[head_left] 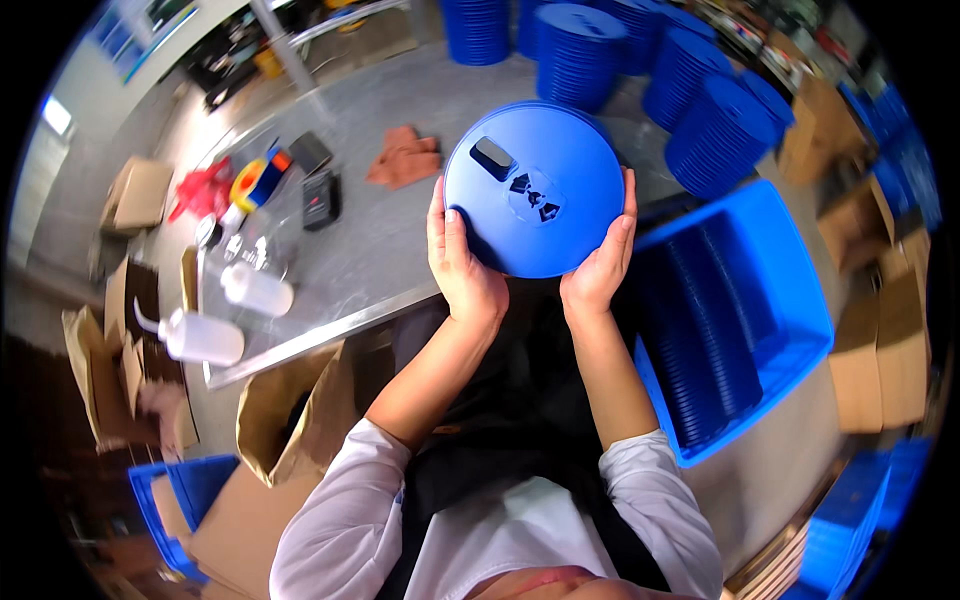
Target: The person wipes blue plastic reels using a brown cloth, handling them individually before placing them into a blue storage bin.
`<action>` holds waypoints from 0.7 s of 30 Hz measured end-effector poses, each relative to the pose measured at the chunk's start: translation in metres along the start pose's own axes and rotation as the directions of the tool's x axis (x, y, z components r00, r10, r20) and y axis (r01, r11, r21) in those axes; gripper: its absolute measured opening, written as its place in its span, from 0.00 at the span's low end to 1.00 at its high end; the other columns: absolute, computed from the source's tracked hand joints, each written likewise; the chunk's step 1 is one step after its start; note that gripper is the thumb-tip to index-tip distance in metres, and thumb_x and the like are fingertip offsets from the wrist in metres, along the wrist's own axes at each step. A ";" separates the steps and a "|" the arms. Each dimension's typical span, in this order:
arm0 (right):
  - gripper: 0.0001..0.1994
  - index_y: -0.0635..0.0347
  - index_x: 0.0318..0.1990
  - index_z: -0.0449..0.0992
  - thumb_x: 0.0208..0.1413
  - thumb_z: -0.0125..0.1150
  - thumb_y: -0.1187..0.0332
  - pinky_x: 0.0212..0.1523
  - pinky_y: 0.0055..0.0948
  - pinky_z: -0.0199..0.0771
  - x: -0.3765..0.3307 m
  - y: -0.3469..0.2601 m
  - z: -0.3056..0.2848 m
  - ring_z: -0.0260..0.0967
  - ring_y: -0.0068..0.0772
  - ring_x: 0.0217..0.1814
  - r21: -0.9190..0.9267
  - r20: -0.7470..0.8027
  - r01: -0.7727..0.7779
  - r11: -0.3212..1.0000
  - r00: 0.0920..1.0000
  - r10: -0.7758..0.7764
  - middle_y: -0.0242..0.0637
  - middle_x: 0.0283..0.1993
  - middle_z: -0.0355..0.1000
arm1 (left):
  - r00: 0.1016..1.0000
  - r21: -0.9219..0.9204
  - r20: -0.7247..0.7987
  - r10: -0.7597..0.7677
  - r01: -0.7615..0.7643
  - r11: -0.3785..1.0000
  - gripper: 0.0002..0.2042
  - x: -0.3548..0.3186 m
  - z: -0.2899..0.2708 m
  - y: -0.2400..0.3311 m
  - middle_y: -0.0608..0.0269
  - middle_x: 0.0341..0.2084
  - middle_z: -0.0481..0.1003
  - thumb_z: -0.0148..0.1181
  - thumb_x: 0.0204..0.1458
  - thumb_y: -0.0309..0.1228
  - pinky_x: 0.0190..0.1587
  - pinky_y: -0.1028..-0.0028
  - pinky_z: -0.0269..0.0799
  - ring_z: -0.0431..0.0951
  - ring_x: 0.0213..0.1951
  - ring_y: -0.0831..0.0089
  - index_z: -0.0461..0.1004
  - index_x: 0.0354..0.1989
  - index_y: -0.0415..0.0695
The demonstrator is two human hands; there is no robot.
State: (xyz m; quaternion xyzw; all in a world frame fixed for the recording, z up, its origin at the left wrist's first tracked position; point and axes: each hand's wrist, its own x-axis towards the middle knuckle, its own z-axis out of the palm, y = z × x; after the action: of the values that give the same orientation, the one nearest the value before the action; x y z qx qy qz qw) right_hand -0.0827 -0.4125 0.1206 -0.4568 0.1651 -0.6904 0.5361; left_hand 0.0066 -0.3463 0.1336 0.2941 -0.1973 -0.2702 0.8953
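I hold a round blue plastic disc up in front of me, its flat face turned toward me. It bears a dark oblong patch near its upper left and black markings around the middle. My left hand is closed on its left edge, the thumb lying on the face. My right hand grips the opposite edge, with its fingers partly hidden behind the rim. To the right, a blue bin contains rows of similar blue discs standing on edge.
Tall stacks of blue discs stand along the back of the grey table. On its left lie a reddish-brown cloth, a black handheld device, tape rolls and white squeeze bottles. An open paper bag stands below the table edge.
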 end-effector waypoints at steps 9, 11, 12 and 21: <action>0.26 0.65 0.67 0.51 0.66 0.46 0.64 0.65 0.30 0.56 -0.007 -0.085 -0.158 0.57 0.34 0.65 -0.066 -0.450 -0.014 0.998 0.893 -0.018 0.43 0.65 0.58 | 0.855 0.425 0.421 -0.304 0.110 0.898 0.16 -0.072 0.075 -0.099 0.62 0.50 0.67 0.50 0.61 0.31 0.58 0.73 0.58 0.66 0.52 0.74 0.62 0.55 0.40; 0.25 0.64 0.67 0.53 0.66 0.46 0.63 0.65 0.30 0.56 -0.027 -0.092 -0.180 0.57 0.33 0.65 -0.121 -0.520 -0.085 0.989 0.854 0.010 0.43 0.65 0.58 | 0.783 0.481 0.405 -0.473 0.257 0.838 0.14 -0.083 0.070 -0.111 0.61 0.48 0.65 0.55 0.59 0.33 0.54 0.73 0.61 0.66 0.47 0.75 0.63 0.48 0.39; 0.25 0.63 0.67 0.54 0.66 0.46 0.63 0.65 0.30 0.56 -0.036 -0.092 -0.189 0.57 0.33 0.65 -0.150 -0.548 -0.113 0.982 0.837 0.012 0.43 0.65 0.58 | 0.780 0.551 0.417 -0.466 0.191 0.813 0.14 -0.086 0.065 -0.122 0.59 0.48 0.64 0.56 0.58 0.33 0.54 0.73 0.61 0.66 0.47 0.74 0.62 0.45 0.40; 0.19 0.66 0.61 0.63 0.65 0.45 0.66 0.62 0.33 0.60 -0.088 -0.049 -0.209 0.61 0.39 0.63 -0.390 -0.554 -0.329 0.860 0.830 0.067 0.45 0.62 0.62 | 0.765 0.845 0.434 -0.476 -0.162 0.509 0.43 -0.089 0.021 -0.135 0.52 0.59 0.62 0.74 0.38 0.33 0.61 0.64 0.58 0.61 0.61 0.58 0.56 0.65 0.44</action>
State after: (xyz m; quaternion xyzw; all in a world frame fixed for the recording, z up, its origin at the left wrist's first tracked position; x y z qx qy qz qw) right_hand -0.2795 -0.3707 0.0049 -0.3476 0.5140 -0.6654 0.4150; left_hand -0.1224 -0.3936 0.0464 0.6018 -0.5553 -0.3053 0.4860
